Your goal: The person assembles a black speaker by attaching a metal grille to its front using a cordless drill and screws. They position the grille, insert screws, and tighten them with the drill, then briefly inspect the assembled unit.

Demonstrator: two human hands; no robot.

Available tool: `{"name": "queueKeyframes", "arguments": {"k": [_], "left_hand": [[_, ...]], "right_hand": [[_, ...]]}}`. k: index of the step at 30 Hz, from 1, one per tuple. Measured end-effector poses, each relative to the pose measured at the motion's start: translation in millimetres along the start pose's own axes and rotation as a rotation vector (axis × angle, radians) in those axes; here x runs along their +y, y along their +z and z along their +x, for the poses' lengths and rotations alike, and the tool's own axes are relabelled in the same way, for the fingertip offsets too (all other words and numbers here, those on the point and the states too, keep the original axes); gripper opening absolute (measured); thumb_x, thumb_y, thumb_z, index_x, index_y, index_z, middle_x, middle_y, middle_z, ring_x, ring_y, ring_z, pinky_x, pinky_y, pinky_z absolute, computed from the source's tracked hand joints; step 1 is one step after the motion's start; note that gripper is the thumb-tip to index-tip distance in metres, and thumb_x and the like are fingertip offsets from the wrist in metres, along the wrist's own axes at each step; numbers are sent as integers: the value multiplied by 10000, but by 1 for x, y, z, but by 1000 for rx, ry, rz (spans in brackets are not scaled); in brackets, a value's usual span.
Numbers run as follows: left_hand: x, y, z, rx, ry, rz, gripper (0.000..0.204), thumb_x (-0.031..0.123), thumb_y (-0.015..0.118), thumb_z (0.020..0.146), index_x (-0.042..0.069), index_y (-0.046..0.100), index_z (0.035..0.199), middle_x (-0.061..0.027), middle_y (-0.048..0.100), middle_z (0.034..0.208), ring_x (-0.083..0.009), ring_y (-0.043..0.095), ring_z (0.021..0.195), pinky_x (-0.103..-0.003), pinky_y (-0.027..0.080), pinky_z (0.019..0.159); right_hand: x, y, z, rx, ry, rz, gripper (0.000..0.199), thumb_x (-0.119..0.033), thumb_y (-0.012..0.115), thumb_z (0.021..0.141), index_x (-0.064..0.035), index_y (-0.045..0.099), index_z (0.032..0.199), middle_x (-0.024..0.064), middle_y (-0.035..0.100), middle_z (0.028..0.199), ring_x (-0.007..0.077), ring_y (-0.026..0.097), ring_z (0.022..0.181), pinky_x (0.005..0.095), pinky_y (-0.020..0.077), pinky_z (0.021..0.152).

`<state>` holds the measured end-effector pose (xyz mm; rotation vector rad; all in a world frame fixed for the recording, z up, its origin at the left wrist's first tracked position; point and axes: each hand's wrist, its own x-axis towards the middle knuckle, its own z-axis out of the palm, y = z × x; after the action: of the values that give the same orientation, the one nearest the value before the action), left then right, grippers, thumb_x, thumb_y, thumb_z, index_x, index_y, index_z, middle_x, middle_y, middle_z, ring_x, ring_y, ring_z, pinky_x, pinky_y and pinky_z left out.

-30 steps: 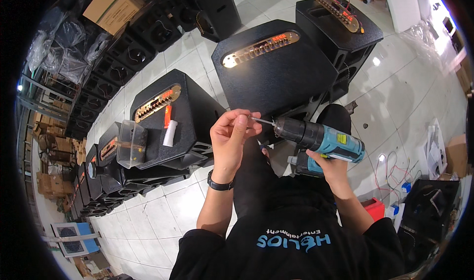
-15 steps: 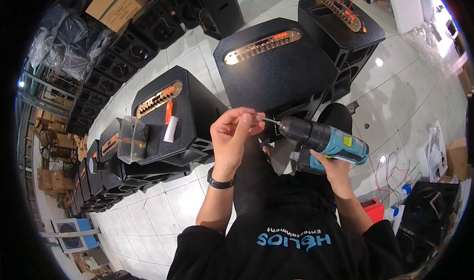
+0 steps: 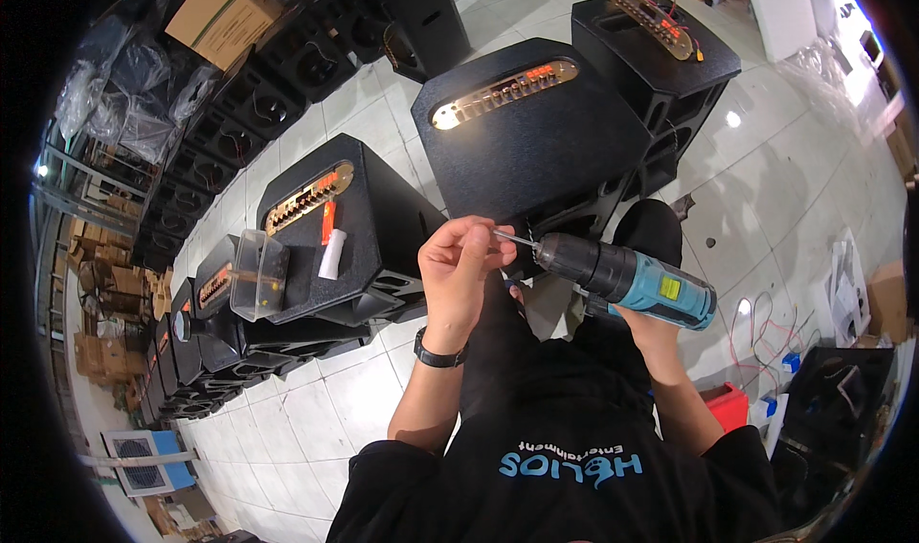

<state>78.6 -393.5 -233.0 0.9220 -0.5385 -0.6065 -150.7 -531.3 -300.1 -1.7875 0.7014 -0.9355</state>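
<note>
My right hand grips a teal and black cordless drill from below, its long thin bit pointing to the left. The fingertips of my left hand are pinched together at the bit's tip. Whatever small thing they may hold there is hidden. Just beyond the drill stands a large black speaker cabinet with a gold control panel set in its top.
To the left, another speaker cabinet carries a clear plastic box, a white tube and an orange strip. A third cabinet at the back right has a loose panel on it. Wires lie on the floor at right.
My left hand has shifted slightly right and down. The drill has turned a little in my right hand, and less of its lower part shows. The fingers stay at the bit's tip.
</note>
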Motion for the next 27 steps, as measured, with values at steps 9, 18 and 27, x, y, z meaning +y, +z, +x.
{"name": "queueKeyframes", "arguments": {"k": [9,18,27], "left_hand": [[-10,17,23,-128,3,-40,188,182,560,1085,27,619,1175,-185,716,1137,-210,725,943,-377,643,820],[65,106,184,-466,691,1017,484,306,748,938,36,634,1323,-126,656,1344,-268,602,1253,-416,488,1029],[5,229,307,-585,769,817,542,373,784,912,28,619,1297,-227,729,1106,-340,708,1099,-414,542,946]], "right_hand": [[0,-13,25,-19,67,-105,645,-221,945,737,-30,634,1268,68,689,1229,221,646,1157,390,484,1038],[-87,-85,193,125,13,-201,556,-353,966,695,-52,750,1110,74,766,1128,183,714,1030,354,546,962],[-124,-70,379,-39,-300,-1071,635,-474,925,594,-35,750,1018,178,761,971,354,733,954,457,576,858]]}}
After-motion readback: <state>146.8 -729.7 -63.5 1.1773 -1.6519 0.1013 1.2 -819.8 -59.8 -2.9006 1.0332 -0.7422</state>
